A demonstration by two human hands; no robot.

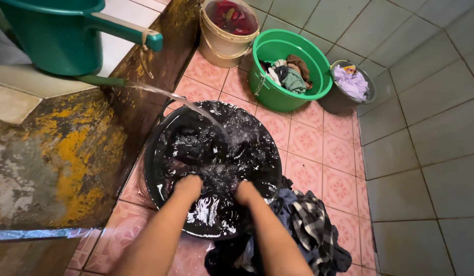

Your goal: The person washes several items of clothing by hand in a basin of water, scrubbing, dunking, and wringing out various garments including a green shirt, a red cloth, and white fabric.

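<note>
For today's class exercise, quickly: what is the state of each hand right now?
Left hand: sunk in the dark water of the black basin; grip cannot be told.
Right hand: sunk in the same water; grip cannot be told.

Black basin (155, 153), centre frame: glossy plastic, wet; water inside foamy, glinting. Left hand (188, 185) and right hand (244, 191) sunk in it, skin wet. Cloth pile (311, 230), lower right: matt woven plaid. Green tub (278, 97), upper centre: smooth shiny plastic. Cream bucket (221, 48): dull plastic. Small bowl (370, 87): metal-looking rim. Dipper (58, 41), upper left: smooth plastic. Ledge (68, 158), left: rough stained concrete. Floor (339, 153): patterned pink tile, satin. Wall (431, 128): smooth grey-green tile.
</note>
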